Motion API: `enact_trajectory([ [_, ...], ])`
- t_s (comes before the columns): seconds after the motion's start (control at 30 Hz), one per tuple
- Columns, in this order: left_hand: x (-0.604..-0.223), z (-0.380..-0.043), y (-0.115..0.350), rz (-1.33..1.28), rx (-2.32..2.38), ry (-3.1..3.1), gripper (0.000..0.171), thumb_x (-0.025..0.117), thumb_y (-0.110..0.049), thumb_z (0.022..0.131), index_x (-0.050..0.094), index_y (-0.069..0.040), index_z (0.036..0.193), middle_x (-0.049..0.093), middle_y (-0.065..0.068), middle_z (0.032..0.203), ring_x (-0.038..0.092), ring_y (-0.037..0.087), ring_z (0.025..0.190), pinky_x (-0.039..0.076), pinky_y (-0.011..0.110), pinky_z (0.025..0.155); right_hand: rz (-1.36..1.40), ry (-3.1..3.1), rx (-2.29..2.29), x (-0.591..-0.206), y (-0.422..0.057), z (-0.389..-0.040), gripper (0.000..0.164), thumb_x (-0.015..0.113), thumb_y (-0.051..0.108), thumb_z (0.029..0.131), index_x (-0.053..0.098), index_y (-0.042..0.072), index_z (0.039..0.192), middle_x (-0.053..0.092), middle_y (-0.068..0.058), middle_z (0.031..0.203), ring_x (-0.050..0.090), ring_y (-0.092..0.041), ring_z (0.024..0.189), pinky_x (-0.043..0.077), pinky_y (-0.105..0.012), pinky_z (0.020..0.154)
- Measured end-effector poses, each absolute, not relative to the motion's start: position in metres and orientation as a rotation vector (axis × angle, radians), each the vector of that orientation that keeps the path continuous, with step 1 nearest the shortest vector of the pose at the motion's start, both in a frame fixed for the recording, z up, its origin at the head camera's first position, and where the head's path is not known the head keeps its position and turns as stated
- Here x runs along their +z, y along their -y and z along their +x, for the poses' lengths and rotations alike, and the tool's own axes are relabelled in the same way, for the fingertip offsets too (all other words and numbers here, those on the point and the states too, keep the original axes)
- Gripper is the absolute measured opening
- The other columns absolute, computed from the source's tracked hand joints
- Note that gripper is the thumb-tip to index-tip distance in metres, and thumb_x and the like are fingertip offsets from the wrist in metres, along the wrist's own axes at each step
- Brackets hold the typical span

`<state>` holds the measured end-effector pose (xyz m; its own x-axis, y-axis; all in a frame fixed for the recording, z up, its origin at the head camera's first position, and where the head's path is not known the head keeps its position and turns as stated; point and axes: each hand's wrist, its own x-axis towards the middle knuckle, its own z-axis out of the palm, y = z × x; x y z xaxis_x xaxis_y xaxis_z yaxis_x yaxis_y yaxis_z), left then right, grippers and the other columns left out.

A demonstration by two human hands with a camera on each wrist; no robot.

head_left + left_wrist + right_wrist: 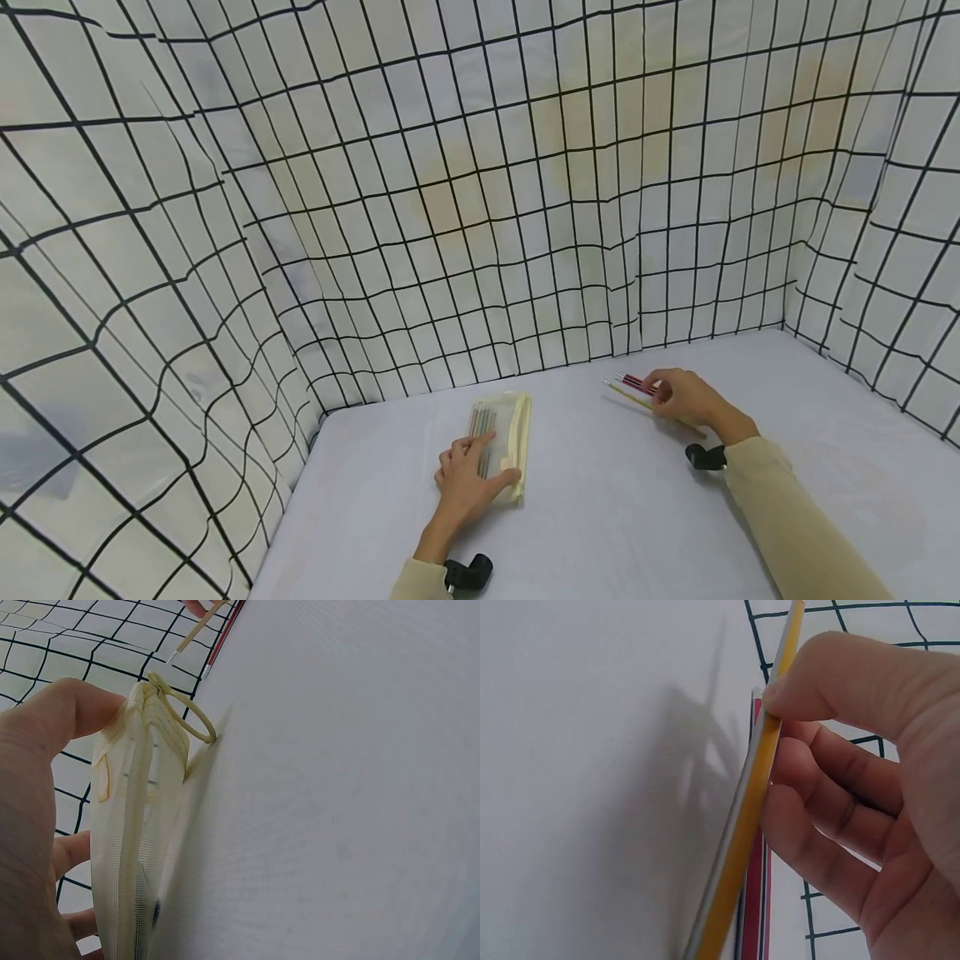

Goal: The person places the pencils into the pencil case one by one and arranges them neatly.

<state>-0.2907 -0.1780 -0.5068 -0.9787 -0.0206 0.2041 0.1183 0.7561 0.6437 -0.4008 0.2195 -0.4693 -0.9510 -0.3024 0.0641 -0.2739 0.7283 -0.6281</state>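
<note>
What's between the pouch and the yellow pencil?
Just bare white tabletop; the head view shows nothing on the stretch between the pouch and the yellow pencil pinched in the right hand.

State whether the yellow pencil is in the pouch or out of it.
Out: the right hand pinches the yellow pencil, well apart from the pouch, which lies under the left hand.

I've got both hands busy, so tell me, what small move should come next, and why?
Probably bring the yellow pencil across toward the pale zip pouch. The right hand already pinches that pencil, the left hand rests on the pouch, and slim, pencil-like sticks show through it. I can't tell whether the zip is open.
</note>
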Motion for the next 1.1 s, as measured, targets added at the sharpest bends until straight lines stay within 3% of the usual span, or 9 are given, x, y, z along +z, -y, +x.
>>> enact_trajectory([
  [0.37,-0.507,-0.291,0.179,-0.075,-1.033,2.759,0.079,0.077,-0.056,0.078,0.055,-0.025,0.147,0.044,0.014,0.146,0.034,0.037,0.128,0.026,0.062,0.101,-0.445,-2.714,-1.294,-0.464,-0.217,-0.399,0.041,0.068,0.005,0.088,0.061,0.000,0.128,0.068,-0.006,0.092,0.060,-0.018,0.076,0.051,-0.032,0.065],
  [0.77,-0.506,-0.290,0.178,-0.079,-1.046,2.754,0.079,0.077,-0.055,0.078,0.055,-0.024,0.147,0.044,0.014,0.146,0.033,0.037,0.128,0.025,0.062,0.101,-0.452,-2.477,-1.657,-0.469,-0.212,-0.398,0.048,0.069,0.008,0.091,0.057,-0.002,0.136,0.071,-0.025,0.110,0.066,-0.016,0.081,0.060,-0.036,0.071],
  [1.1,-0.506,-0.290,0.179,-0.086,-1.058,2.751,0.079,0.077,-0.055,0.078,0.055,-0.024,0.147,0.043,0.015,0.146,0.033,0.037,0.128,0.025,0.062,0.101,-0.429,-2.331,-1.815,-0.474,-0.200,-0.399,0.052,0.067,0.010,0.096,0.050,-0.007,0.142,0.061,-0.034,0.128,0.069,-0.030,0.096,0.061,-0.038,0.078],
])
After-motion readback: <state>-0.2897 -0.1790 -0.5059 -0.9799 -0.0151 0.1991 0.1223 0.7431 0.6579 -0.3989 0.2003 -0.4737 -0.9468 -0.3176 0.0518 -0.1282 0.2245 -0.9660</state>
